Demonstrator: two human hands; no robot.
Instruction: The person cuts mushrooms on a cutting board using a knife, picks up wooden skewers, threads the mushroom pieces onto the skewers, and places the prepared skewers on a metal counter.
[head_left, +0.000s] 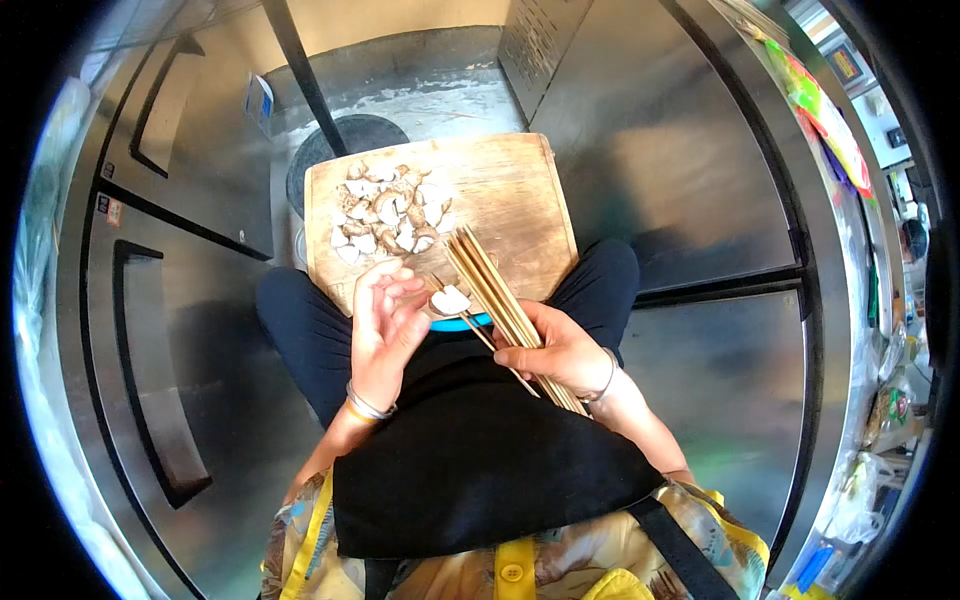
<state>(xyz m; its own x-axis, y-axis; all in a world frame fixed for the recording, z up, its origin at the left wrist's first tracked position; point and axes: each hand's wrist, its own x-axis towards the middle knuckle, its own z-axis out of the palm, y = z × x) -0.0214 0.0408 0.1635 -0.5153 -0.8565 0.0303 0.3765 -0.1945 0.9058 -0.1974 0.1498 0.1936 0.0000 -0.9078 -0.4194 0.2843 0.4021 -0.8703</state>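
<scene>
My right hand (560,350) is closed around a bundle of long wooden skewers (490,285), which slants up and to the left. One separate skewer (480,332) lies beside the bundle, with a white mushroom piece (450,300) near its upper end. Just left of that piece is my left hand (385,315), fingers loosely curled and apart, with nothing visible in them. Beyond both hands, a heap of cut brown-and-white mushroom pieces (390,210) covers the left part of a wooden cutting board (505,185).
Steel cabinet doors flank me, with a black handle (140,350) at left and a large panel (660,130) at right. A thin dark post (300,75) stands behind the board. Something blue (460,323) shows below its near edge. Coloured packages (815,105) lie at upper right.
</scene>
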